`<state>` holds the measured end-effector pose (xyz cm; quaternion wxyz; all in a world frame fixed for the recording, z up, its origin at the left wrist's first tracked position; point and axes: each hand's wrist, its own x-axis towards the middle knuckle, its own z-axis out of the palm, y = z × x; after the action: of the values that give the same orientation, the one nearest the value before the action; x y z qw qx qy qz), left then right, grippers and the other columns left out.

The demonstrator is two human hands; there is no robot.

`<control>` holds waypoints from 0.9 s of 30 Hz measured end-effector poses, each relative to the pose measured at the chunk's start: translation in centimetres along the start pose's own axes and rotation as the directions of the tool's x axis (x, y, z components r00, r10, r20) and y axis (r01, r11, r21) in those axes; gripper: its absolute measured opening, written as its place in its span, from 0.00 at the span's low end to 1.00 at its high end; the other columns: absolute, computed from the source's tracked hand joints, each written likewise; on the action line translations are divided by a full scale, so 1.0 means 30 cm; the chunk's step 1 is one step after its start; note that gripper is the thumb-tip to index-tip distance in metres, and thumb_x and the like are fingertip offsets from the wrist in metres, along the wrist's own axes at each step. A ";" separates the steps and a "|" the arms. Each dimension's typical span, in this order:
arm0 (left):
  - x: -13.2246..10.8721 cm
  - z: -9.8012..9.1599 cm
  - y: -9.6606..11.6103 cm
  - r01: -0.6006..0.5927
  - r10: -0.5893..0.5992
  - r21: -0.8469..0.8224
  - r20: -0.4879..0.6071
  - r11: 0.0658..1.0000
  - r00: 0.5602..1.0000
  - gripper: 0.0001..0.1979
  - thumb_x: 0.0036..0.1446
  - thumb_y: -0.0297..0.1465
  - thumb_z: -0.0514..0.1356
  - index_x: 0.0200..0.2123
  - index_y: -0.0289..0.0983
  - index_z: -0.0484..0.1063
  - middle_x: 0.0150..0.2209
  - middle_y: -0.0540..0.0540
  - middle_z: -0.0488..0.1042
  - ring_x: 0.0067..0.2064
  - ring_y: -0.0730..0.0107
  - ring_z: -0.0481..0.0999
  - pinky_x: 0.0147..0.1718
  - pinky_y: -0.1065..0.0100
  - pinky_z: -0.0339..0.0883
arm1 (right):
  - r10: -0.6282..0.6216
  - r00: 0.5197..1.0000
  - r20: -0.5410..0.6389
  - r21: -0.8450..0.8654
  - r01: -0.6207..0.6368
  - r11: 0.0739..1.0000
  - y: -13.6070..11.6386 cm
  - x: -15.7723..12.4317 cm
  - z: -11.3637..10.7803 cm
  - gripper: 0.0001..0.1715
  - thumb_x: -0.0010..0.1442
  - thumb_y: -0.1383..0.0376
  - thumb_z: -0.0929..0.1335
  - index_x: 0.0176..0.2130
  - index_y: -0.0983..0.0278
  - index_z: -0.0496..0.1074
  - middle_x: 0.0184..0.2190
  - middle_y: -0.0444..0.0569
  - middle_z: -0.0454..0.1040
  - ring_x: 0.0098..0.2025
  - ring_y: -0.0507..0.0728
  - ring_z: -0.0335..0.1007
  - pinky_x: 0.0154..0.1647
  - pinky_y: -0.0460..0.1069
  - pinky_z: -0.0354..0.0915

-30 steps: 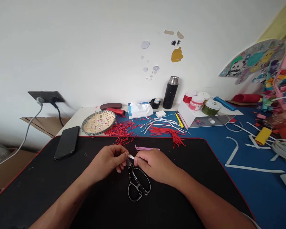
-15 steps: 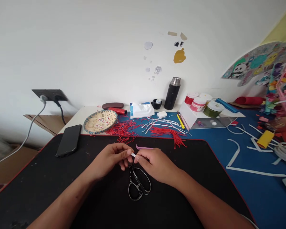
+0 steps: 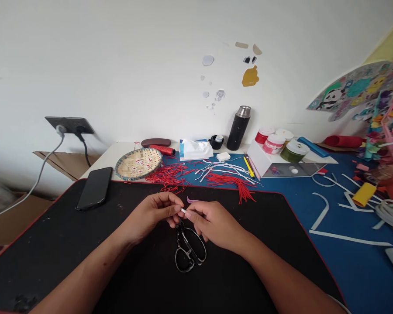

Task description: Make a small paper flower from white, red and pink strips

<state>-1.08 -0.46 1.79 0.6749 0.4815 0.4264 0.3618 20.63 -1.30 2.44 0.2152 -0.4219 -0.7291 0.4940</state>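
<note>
Two hands at work, centre of the head view: left hand (image 3: 155, 214) pinching one side of a small white strip (image 3: 183, 210), right hand (image 3: 214, 222) gripping the other, its middle peeking between the fingertips, scissors (image 3: 189, 251) lying just below in frame.

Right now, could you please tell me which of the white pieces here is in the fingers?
The white piece pinched between the left hand and right hand, near the scissors; the white strips lie apart on the blue surface.
</note>
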 end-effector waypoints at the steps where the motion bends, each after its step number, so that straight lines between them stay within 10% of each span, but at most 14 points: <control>1: 0.000 -0.002 0.000 -0.003 0.003 -0.004 -0.002 1.000 1.000 0.15 0.52 0.39 0.75 0.35 0.34 0.79 0.30 0.47 0.80 0.29 0.70 0.78 0.28 0.71 0.72 | 0.007 1.000 0.003 0.018 -0.007 1.000 0.002 0.000 0.000 0.16 0.73 0.59 0.63 0.38 0.63 0.74 0.22 0.40 0.71 0.20 0.48 0.65 0.23 0.44 0.56; 9: 0.002 -0.012 0.004 -0.019 0.020 0.027 -0.036 0.999 0.999 0.17 0.52 0.41 0.74 0.35 0.34 0.77 0.29 0.49 0.79 0.28 0.72 0.76 0.30 0.70 0.72 | -0.055 0.998 -0.036 -0.085 0.052 0.995 -0.006 -0.002 0.000 0.12 0.71 0.60 0.66 0.38 0.62 0.77 0.25 0.41 0.71 0.23 0.48 0.64 0.25 0.44 0.54; 27: 0.003 -0.017 0.013 -0.079 0.081 0.040 -0.072 0.996 0.994 0.16 0.52 0.41 0.74 0.34 0.35 0.78 0.28 0.48 0.79 0.27 0.71 0.75 0.29 0.69 0.70 | 0.072 0.995 0.069 0.269 -0.088 0.959 0.034 0.015 -0.002 0.21 0.72 0.51 0.64 0.45 0.65 0.77 0.20 0.39 0.69 0.16 0.47 0.56 0.19 0.43 0.51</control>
<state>-1.55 -0.11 2.05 0.6346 0.4971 0.4380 0.3979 20.83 -0.75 1.50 0.2296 -0.4031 -0.6428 0.6096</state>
